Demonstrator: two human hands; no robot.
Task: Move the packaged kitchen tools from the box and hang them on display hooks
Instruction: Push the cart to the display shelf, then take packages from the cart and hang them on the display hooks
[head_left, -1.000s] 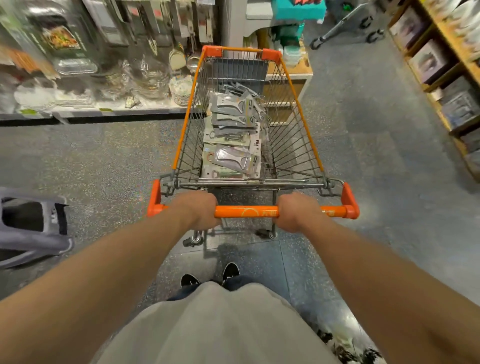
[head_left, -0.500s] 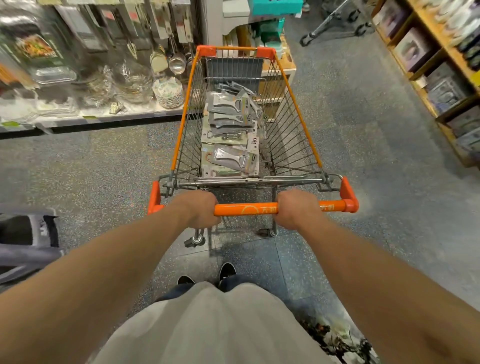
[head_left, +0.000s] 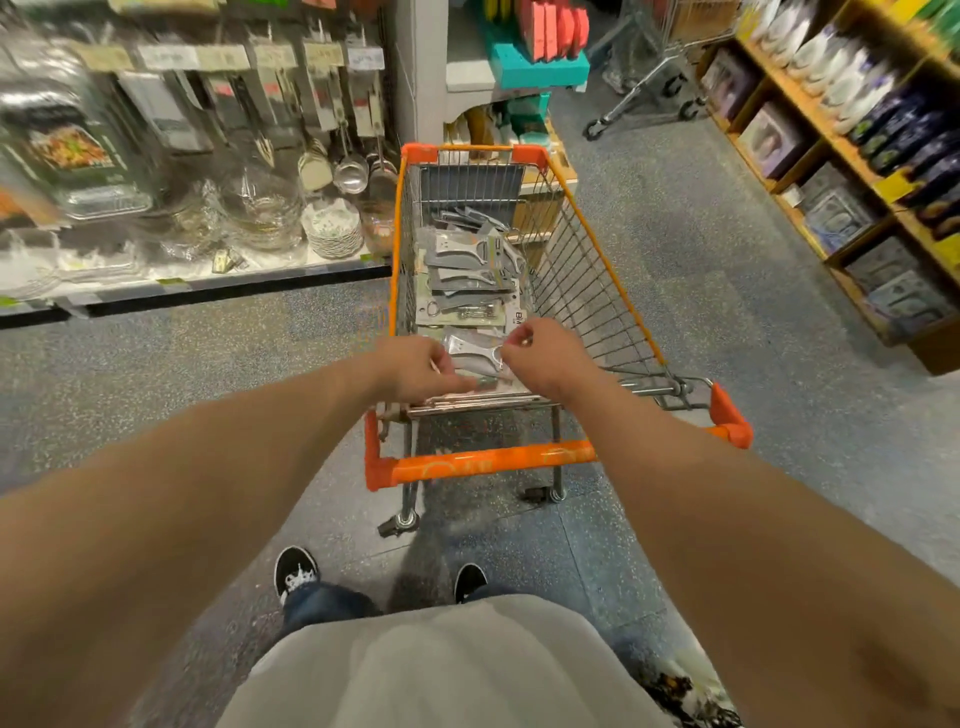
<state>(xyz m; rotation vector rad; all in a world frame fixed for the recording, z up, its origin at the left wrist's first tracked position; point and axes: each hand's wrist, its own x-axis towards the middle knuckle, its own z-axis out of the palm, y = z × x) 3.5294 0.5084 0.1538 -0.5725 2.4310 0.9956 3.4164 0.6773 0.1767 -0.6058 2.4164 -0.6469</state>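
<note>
**Both hands reach into the cart**

Both forearms stretch over the orange handle (head_left: 483, 460). The left hand (head_left: 415, 370) and right hand (head_left: 546, 358) flank the nearest packaged tool (head_left: 474, 354) at the cart's (head_left: 597, 291) near edge. The fingers curl downward, and I cannot tell whether they hold anything.

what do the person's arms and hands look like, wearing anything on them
Both forearms are bare, with no sleeves in view. The left hand and right hand have no gloves, and no watch or wristband shows.
</note>
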